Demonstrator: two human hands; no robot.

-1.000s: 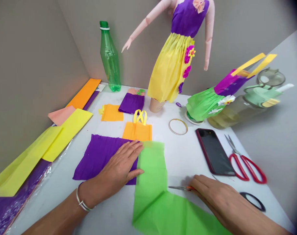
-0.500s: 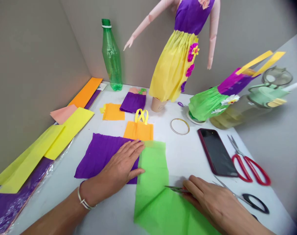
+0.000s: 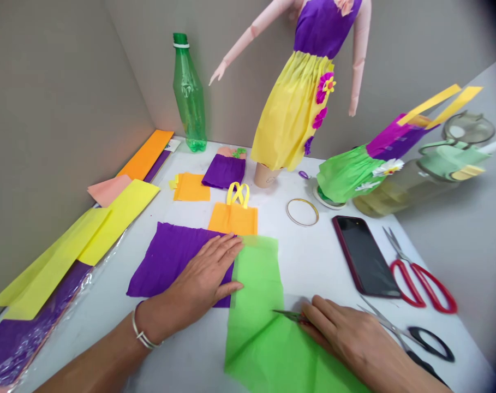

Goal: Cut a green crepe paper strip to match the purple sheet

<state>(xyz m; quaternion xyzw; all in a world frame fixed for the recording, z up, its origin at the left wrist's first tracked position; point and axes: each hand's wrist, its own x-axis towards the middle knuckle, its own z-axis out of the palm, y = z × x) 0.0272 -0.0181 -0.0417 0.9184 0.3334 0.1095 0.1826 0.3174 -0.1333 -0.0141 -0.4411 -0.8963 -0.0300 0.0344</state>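
Note:
A sheet of green crepe paper (image 3: 256,305) lies flat, its left edge over a purple crepe paper piece (image 3: 169,256). My left hand (image 3: 210,273) rests palm down across both, fingers stretched and thumb apart, pressing near the green edge. My right hand (image 3: 341,327) is closed round a small pair of scissors (image 3: 287,315), whose blades point left over the green paper, at the inner end of its cut edge. The handles are hidden in my fingers. Just beyond my left fingertips sits an orange paper bag (image 3: 233,219) with yellow handles.
Red-handled scissors (image 3: 423,284), black-handled scissors (image 3: 411,330) and a phone (image 3: 366,256) lie at the right. Behind stand a green bottle (image 3: 189,98), a doll in a yellow skirt (image 3: 288,109), a green-skirted figure (image 3: 341,174) and a flask (image 3: 390,188). Folded papers (image 3: 117,224) line the left.
The scissors in my right hand have shifted slightly left along the green paper. My left hand stays put on the sheets. The whole view has moved a little.

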